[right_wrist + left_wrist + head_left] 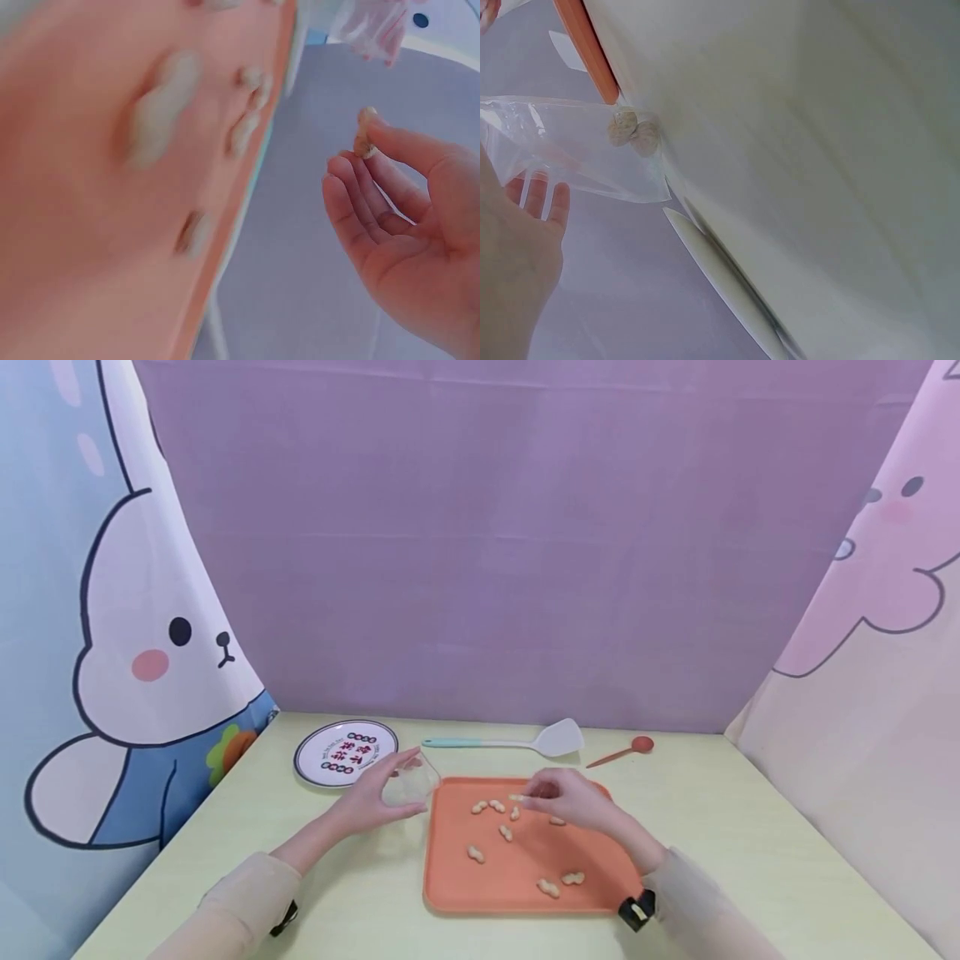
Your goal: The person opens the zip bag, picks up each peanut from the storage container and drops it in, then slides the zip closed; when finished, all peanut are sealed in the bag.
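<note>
right hand (567,797): thumb and fingertips pinched one held peanut (365,133), raised over the far part of the orange tray (510,868), well apart from the bag.
left hand (375,793): fingers and thumb curved round the clear bag (407,785), beside the tray's left edge; thumb and index finger stood far apart, and which fingers gripped the plastic could not be told.
loose peanuts (506,833): they lay scattered on the tray, most of them toward its far side.
step in hand: judging by the two hands, putting the held peanut into the bag.
pinch: a light, steady hold seemed enough; the shell was small and uneven, so a hard squeeze could have cracked it or made it slip.
bag mouth: it called for spreading wide and tipping toward the right hand, since thin film could fold shut or catch the fingers.
release: best made with the fingertips inside the mouth, so that the nut did not drop on the table (352,881).
left wrist view: it alone showed clearly the tan bag contents (633,133) in a lower corner; one nut or two could not be told.
right wrist view: it showed the thumb against the nut and the other fingers bent loosely, a grip small in the head view.
head view: it alone showed the plate (307,760) whole, and the red spoon (641,744).
</note>
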